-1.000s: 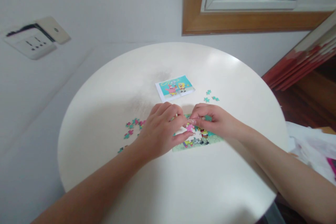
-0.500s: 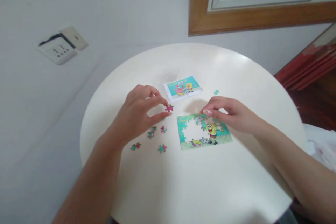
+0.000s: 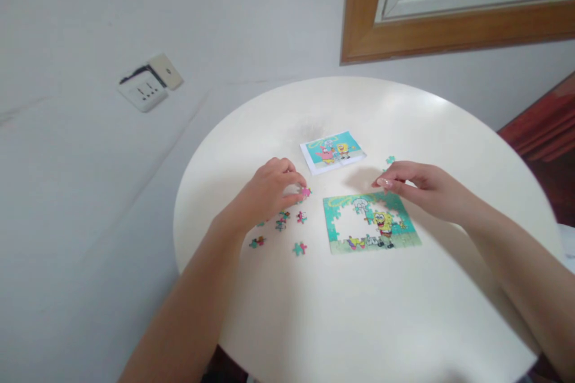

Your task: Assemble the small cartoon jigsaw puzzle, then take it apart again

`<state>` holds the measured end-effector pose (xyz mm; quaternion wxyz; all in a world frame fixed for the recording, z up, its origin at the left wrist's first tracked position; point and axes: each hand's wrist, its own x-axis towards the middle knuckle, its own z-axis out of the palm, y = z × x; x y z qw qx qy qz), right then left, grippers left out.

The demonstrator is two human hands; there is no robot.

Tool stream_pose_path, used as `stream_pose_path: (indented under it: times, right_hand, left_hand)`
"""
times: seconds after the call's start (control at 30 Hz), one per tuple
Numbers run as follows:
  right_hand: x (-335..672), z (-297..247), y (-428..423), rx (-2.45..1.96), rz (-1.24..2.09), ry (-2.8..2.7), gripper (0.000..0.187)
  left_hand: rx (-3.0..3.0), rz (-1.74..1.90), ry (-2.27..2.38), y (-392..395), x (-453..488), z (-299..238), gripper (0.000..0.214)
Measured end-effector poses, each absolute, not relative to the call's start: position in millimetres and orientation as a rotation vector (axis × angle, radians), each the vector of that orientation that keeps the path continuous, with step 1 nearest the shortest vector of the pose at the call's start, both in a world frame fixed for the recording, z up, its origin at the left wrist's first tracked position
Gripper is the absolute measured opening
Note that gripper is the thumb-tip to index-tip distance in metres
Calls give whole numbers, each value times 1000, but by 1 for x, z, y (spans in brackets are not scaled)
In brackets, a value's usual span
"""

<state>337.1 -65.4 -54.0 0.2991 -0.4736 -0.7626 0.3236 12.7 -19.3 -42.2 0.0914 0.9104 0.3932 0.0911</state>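
Note:
My left hand [image 3: 272,191] is closed, with a pink puzzle piece [image 3: 306,192] between thumb and index fingertip, left of the puzzle. My right hand [image 3: 417,187] hovers by the upper right edge of the partly assembled cartoon jigsaw puzzle [image 3: 339,246], thumb and fingers pinched together; anything between them is hidden. The puzzle has a large white gap in its left middle and a smaller one at the right. Several loose pieces lie below my left hand, among them a teal-and-pink piece [image 3: 299,248] and a brown-and-teal piece [image 3: 257,242].
Behind the puzzle lies a reference picture card [image 3: 314,167]. A teal piece [image 3: 390,160] rests past my right hand, with another partly hidden nearby. The round white table [image 3: 359,311] stands against a wall with a socket [image 3: 144,91] and a wood-framed window [image 3: 366,42].
The view has swung left, shifting everything rightward. My left hand has lowered slightly and drawn a little away from the puzzle with the pink piece. My right hand has shifted slightly right along the edge.

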Motion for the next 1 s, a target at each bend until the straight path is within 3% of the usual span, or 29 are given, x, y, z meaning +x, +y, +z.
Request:
stream_pose_path:
  times: [0.23, 0.5, 1.0]
  right_hand:
    - [338, -56, -64, -1277, 878, -2023, 26]
    - [338, -58, -62, -1265, 878, -2003, 24]
    - [331, -48, -65, -1283, 905, -2033, 30]
  left_hand:
    - [2689, 243, 1179, -25, 11, -35, 30]
    - [2547, -51, 1012, -47, 4, -16, 22]
    - [2526, -83, 1083, -47, 13, -30, 7]
